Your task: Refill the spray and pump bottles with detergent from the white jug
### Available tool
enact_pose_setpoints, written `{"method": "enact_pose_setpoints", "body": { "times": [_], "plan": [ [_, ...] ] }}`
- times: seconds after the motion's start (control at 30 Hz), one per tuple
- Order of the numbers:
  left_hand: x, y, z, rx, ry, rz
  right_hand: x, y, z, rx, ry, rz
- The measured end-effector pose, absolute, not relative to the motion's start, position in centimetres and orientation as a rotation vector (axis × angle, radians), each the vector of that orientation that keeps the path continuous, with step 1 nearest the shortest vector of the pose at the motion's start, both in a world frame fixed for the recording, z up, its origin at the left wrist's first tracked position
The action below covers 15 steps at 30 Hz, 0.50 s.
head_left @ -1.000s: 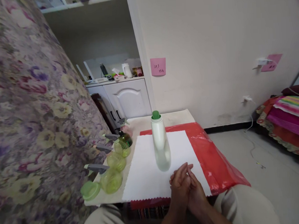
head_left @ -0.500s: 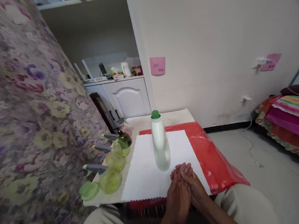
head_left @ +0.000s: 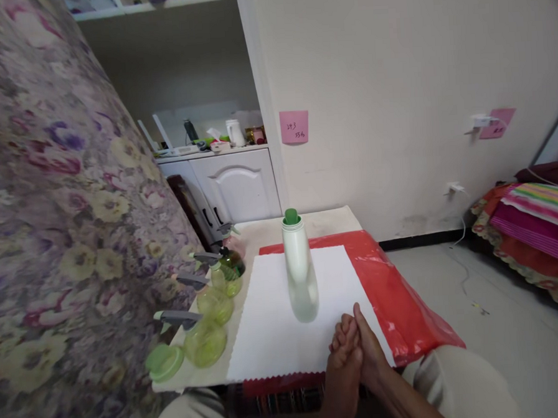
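Observation:
My left hand (head_left: 342, 371) and my right hand (head_left: 371, 354) are pressed palm to palm at the near edge of a small table (head_left: 321, 220). Neither holds anything. Just beyond the fingertips stands a white plastic bottle (head_left: 300, 276) with a green cap, upright on a white sheet (head_left: 270, 322). The sheet lies on a red plastic cover (head_left: 396, 296). My fingertips are close to the bottle's base but apart from it.
Several yellow-green spray bottles (head_left: 206, 337) line the table's left edge, with a loose green lid (head_left: 164, 362) at the near corner. A floral curtain (head_left: 50, 215) hangs left. A white cabinet (head_left: 235, 183) stands behind. Folded striped bedding (head_left: 536, 211) lies right.
My joined hands slid slightly right and turned more edge-on, the fingers pressed closer together. The bottle has not moved.

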State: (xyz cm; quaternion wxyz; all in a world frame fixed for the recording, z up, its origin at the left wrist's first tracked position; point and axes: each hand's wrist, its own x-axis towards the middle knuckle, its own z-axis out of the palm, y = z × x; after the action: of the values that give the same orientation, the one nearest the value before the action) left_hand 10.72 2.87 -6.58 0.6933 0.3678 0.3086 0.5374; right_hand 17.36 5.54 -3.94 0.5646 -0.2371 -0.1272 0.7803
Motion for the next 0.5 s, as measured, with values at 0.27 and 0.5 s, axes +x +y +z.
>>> {"method": "enact_pose_setpoints", "body": {
  "times": [0.27,0.5],
  "plan": [
    [10.3,-0.3,-6.5,1.139,0.916,1.245,17.5,5.8,-4.9,-0.820,-0.609,1.468],
    [12.2,-0.9,-3.8,0.773,0.984,1.361,16.3,4.0,-3.2,-0.770,-0.950,1.146]
  ]
}}
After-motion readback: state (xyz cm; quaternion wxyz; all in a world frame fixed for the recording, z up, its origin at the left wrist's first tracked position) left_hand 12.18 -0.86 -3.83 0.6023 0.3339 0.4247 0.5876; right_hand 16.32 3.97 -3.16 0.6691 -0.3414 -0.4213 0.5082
